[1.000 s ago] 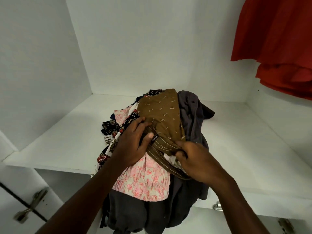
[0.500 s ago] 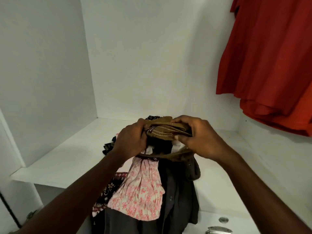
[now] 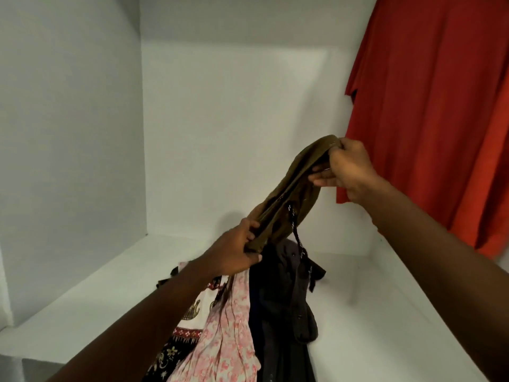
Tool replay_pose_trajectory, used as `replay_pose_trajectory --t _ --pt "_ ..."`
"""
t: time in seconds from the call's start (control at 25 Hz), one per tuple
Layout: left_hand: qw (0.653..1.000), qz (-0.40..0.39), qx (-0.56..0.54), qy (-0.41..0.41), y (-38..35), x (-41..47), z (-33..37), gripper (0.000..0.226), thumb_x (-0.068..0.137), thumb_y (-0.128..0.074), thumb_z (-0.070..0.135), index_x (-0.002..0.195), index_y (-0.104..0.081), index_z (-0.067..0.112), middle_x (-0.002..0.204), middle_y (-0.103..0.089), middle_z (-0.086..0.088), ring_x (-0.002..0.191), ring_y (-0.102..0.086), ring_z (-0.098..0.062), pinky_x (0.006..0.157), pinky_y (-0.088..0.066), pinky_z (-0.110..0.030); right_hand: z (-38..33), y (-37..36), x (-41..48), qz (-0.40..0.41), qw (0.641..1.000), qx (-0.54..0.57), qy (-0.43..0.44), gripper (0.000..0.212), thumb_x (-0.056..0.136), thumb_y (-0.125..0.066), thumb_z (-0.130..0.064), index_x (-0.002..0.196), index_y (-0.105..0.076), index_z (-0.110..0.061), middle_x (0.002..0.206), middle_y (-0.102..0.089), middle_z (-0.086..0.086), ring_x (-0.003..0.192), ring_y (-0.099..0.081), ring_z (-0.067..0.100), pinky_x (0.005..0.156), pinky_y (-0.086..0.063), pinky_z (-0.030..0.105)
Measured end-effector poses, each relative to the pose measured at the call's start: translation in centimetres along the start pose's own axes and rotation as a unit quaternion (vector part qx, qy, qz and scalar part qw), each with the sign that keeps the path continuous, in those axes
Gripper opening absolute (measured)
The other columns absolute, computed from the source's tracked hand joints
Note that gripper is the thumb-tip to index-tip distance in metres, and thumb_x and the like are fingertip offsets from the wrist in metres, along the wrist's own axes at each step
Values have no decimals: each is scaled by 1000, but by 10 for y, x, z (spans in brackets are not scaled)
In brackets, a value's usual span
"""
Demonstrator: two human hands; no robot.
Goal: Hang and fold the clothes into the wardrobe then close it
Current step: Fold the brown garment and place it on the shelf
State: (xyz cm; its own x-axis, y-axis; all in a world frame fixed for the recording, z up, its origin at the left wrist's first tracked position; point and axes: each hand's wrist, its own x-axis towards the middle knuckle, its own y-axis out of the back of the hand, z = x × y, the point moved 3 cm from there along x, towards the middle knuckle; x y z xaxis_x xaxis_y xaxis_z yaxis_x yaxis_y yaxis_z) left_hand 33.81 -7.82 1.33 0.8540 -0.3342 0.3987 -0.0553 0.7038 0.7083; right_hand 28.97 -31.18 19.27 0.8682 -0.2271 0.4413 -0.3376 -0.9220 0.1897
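Both hands are closed on an olive-brown cloth garment (image 3: pixel 292 194), which is held in the air above the white wardrobe shelf (image 3: pixel 371 312).

Its lower end is gripped by the curled fingers of the left hand (image 3: pixel 234 252), and its upper end is pinched by the right hand (image 3: pixel 347 169), held higher. Below it, a pink floral cloth (image 3: pixel 228 340), a dark grey buttoned garment (image 3: pixel 281 293) and a black patterned cloth (image 3: pixel 170 354) are heaped on the shelf. A red fabric garment (image 3: pixel 440 106) is hung at the right.
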Motion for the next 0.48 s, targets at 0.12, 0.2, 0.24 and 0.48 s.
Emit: replay_pose_trajectory --t 0.12,0.2,0.24,0.48 --pt "984 42 173 -26 1 13 5 82 79 -69 61 149 -36 33 145 -43 3 132 -44 -18 104 -49 -43 -12 -2 15 -7 994 90 -65 32 107 -36 -21 124 -60 -9 102 -70 18 78 -75 35 65 -64 39" --pt "946 123 288 -78 10 16 17 61 88 -61 62 139 -53 29 154 -35 2 142 -32 -21 106 -47 -44 -22 -1 23 13 985 150 -78 35 106 -36 -22 122 -62 -6 101 -68 16 83 -73 33 62 -63 37" --pt "945 150 284 -69 17 18 18 51 93 -58 59 133 -60 28 157 -32 2 145 -29 -21 105 -47 -44 -27 2 26 32 983 165 -79 35 106 -36 -23 121 -63 -6 103 -69 15 86 -72 31 59 -62 36" --pt "949 303 83 -10 116 43 41 33 88 -70 54 81 -75 22 80 -73 7 83 -72 -20 71 -51 -30 -62 35 53 143 979 145 1 32 101 -41 -7 120 -66 -10 109 -72 13 97 -72 28 52 -58 30"
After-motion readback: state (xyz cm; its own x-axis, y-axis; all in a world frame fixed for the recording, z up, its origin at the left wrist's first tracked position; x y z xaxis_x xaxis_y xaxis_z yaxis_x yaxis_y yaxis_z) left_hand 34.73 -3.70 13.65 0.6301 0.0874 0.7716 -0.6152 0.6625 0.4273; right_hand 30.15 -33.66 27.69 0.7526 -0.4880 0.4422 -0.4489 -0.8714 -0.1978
